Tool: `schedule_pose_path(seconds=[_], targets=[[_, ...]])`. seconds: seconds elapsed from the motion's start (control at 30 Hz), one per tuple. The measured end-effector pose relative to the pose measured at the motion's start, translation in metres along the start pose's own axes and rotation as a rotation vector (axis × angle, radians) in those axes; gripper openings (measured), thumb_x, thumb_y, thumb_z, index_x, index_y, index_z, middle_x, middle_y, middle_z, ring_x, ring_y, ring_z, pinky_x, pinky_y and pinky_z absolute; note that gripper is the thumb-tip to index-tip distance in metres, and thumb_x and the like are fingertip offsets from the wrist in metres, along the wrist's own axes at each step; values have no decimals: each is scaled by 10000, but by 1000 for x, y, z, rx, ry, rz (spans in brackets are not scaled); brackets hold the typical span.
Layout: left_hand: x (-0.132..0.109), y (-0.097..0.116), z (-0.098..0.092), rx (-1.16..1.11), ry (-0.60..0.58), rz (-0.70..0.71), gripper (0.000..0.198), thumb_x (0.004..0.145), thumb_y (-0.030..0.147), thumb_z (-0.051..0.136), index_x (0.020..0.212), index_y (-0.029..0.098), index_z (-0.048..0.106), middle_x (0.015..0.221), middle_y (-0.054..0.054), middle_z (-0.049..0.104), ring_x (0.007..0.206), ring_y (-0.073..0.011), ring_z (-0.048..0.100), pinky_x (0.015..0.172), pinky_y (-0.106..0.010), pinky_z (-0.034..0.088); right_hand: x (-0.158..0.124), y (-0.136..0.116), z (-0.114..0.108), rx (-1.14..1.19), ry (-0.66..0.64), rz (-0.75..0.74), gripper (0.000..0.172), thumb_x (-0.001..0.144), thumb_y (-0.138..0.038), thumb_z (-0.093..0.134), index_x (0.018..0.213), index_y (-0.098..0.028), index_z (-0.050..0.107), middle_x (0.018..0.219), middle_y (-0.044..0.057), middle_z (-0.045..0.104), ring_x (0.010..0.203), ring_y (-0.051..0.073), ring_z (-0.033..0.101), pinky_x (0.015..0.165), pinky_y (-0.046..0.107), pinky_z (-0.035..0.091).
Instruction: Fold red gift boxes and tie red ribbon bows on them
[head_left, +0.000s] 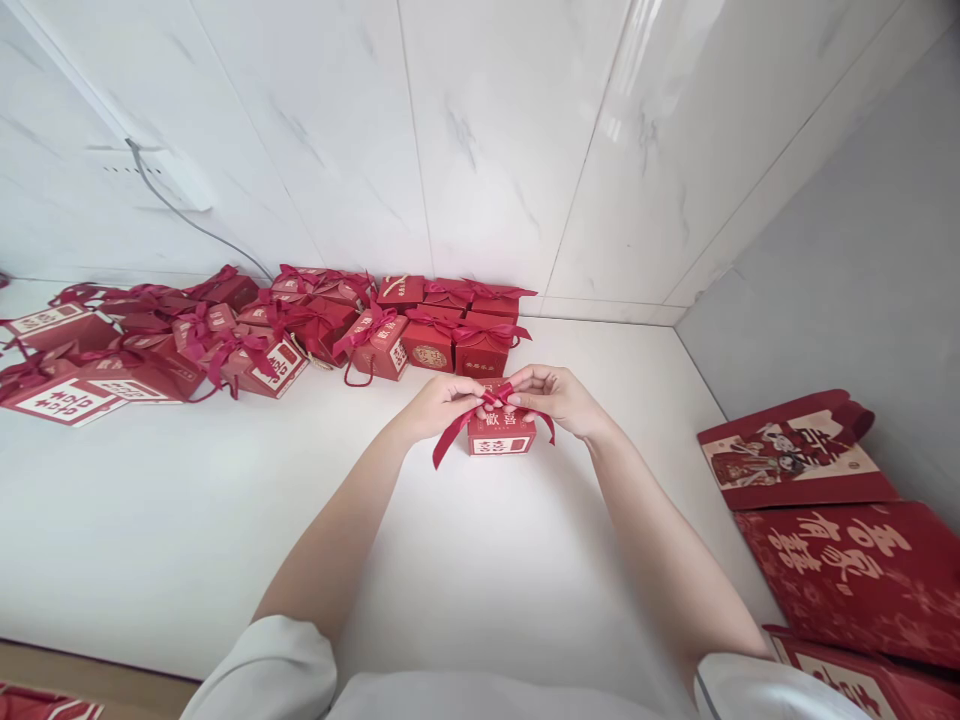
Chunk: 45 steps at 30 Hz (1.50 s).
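A small red gift box (501,444) with white and gold lettering stands on the white table in front of me. Across its top lies a dark red ribbon (450,440) formed into a bow, its tails hanging down to both sides. My left hand (444,405) pinches the left loop of the bow between thumb and fingers. On the other side, my right hand (559,400) is closed on the right loop. The hands partly cover the top of the box.
Several ribboned red gift boxes (427,345) are grouped along the tiled wall, from the far left to the middle. Large red gift bags (855,570) lie at the right edge. A grey cable (187,220) runs from a wall socket down behind the boxes.
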<state>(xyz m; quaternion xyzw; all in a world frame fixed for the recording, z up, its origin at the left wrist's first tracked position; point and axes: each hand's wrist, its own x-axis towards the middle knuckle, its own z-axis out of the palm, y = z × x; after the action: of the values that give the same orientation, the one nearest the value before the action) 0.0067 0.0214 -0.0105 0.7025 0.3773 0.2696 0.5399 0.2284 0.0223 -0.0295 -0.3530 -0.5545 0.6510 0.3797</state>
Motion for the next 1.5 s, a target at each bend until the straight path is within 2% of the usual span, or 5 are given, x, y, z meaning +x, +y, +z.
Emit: schedule_pose_path(seconds=[0.57,0.83,1.0,1.27,1.5], targets=[[-3,0,2,-182,28,-59,343,799,266,656,1007,204,390,867,-55,708,803,-190,688,739,-350,524,-2,-3,-1,-34,1,-9,263,678,-327,774,829,-162,638,800,37,695,733,149,656,577,241,510],[4,1,5,-135,147,-206,318,691,345,755,881,128,622,825,-94,725,785,-200,692,738,-319,526,-1,1,-5,-64,-34,-41,235,664,-306,793,757,-174,622,740,11,674,668,138,631,590,262,496],[8,-4,12,-95,221,-136,256,687,337,741,810,119,689,780,-64,713,758,-181,666,712,-281,507,-2,1,-3,-128,-55,-109,212,716,-328,752,811,-175,641,808,30,681,727,149,630,671,295,508],[1,6,13,261,79,10,264,875,313,482,814,153,684,852,-28,629,771,-145,590,684,-251,440,-2,2,-1,-268,-10,-174,209,755,-348,706,855,-190,612,813,16,650,736,142,601,686,290,498],[1,4,15,-66,115,-51,376,812,311,613,1158,203,511,977,-56,648,856,-173,633,780,-320,491,-3,1,-2,-228,-49,-111,200,761,-365,692,832,-184,646,838,38,678,753,166,628,692,313,506]])
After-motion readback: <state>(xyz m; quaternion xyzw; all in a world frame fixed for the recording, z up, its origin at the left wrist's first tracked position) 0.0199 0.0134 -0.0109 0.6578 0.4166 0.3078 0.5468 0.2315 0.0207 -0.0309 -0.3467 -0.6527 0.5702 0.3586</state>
